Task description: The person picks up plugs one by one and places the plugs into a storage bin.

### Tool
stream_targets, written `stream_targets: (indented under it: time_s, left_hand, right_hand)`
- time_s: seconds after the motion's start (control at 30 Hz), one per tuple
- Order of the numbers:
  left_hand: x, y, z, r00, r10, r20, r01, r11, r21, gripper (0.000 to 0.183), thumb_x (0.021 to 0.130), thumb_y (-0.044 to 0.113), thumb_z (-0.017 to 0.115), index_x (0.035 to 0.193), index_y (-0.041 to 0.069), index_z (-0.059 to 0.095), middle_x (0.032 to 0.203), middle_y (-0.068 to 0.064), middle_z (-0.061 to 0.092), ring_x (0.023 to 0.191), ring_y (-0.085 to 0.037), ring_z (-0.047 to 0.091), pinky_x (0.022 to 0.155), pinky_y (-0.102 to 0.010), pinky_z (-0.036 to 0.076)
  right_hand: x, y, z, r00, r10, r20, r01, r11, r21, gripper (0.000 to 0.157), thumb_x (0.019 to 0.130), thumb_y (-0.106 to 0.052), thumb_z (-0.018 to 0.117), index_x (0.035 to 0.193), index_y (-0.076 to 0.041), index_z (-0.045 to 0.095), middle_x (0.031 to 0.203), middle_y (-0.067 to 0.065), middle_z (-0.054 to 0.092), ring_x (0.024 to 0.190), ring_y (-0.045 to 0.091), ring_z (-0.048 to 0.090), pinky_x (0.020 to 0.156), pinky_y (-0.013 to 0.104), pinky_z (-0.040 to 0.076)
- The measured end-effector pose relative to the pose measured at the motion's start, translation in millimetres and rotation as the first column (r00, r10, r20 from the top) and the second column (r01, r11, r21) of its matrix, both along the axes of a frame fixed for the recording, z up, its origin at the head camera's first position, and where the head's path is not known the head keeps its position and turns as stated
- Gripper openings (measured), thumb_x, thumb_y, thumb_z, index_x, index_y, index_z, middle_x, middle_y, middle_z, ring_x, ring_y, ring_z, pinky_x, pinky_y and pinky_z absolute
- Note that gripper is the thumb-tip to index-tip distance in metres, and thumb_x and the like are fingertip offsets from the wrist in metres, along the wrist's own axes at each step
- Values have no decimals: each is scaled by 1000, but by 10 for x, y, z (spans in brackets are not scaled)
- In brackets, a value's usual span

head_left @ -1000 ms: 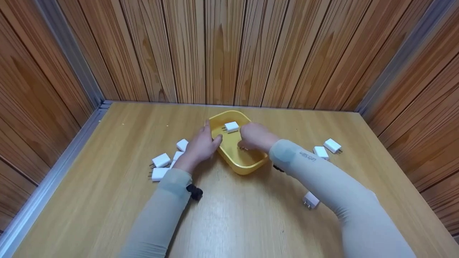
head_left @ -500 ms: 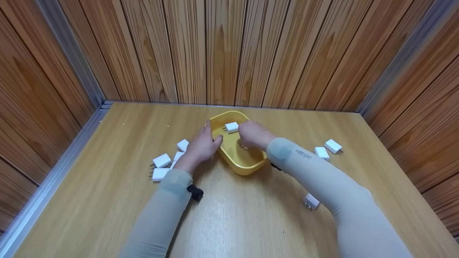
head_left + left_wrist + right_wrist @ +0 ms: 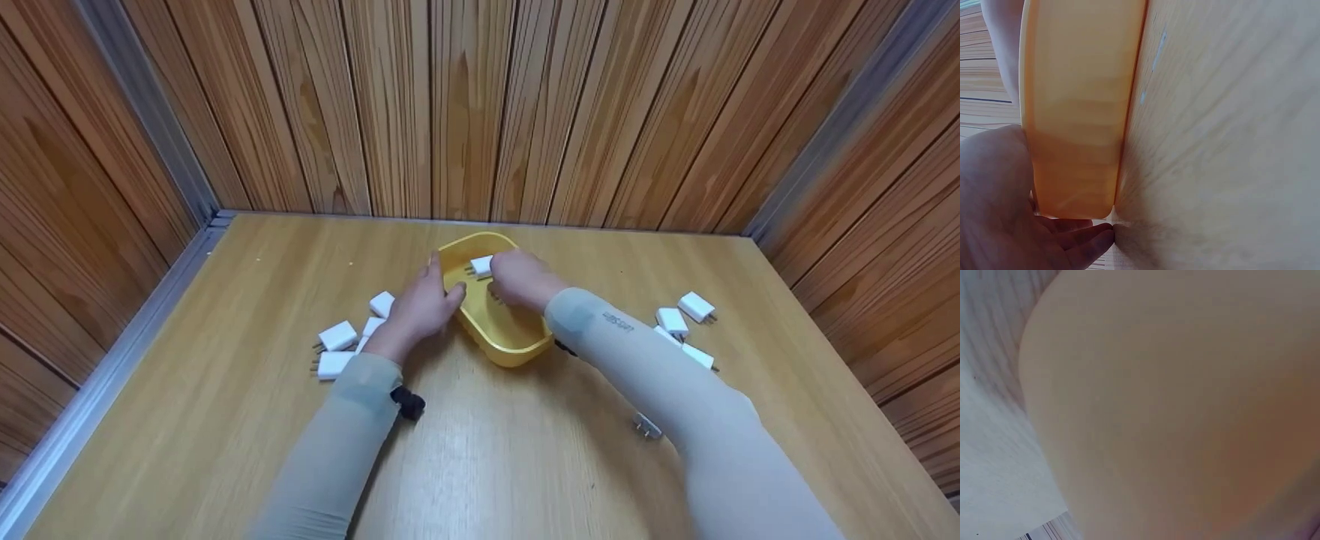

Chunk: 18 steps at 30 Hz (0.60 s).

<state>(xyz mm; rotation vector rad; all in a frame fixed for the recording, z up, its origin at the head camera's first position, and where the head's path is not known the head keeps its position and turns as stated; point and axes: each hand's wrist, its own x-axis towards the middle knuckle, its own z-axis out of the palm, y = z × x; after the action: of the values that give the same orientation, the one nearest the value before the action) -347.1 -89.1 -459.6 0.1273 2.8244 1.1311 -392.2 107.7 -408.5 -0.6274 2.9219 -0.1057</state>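
Note:
A yellow plastic bin (image 3: 504,351) stands in the middle of the wooden table. My left hand (image 3: 420,304) holds its left wall, thumb at the rim and fingers along the outside; in the left wrist view those fingers (image 3: 1086,242) bend round the bin's end. Inside the bin, my right hand (image 3: 521,279) reaches down with curled fingers beside a white plug charger (image 3: 481,266), covering part of it. Its fingertips and whatever is beneath them are hidden. The right wrist view is filled by the blurred bin wall (image 3: 1145,394).
Several white chargers (image 3: 337,335) lie left of the left hand, partly behind the wrist. More chargers (image 3: 696,307) lie at the right, some partly covered by the right sleeve (image 3: 660,382). Another charger (image 3: 646,426) shows below that forearm. Wood-panelled walls (image 3: 465,112) enclose the table.
My right hand has shifted slightly left inside the bin and now covers more of the charger there. The right forearm moved left, uncovering more chargers. The left hand and bin stay put.

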Motion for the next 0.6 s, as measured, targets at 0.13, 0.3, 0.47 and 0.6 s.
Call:
stream_targets:
  time_s: [0.13,0.3,0.47,0.6]
  left_hand:
    - [2,-8,6,1000,-5,6,5,1000,9,94,113,54,53,180,10,4,182,-19,24,148,-34,47,127,-56,37]
    - [7,-11,7,1000,-5,21,5,1000,17,94,112,55,51,180,12,2,182,-18,23,144,-35,49,124,-56,40]
    - [10,-16,23,1000,-2,28,1,1000,23,94,113,55,51,180,12,2,183,-17,21,150,-35,46,126,-56,38]
    - [7,-16,15,1000,-7,15,6,1000,24,93,113,54,51,180,11,2,182,-17,24,151,-34,46,129,-55,35]
  right_hand:
    - [-10,-36,-23,1000,-22,-15,22,1000,-21,17,108,-16,68,116,-2,75,96,10,68,82,26,62,73,38,53]
    - [-44,-73,-89,998,-30,-62,30,1000,-8,19,109,-18,68,116,-2,75,100,11,70,87,27,63,82,43,60]
    - [-78,-95,-138,994,-24,-109,25,1000,6,22,110,-20,68,120,-1,75,105,12,71,91,29,65,87,48,62]
    - [-97,-110,-196,988,-28,-154,31,999,18,25,111,-23,67,122,-1,74,109,13,69,95,30,68,87,50,63]
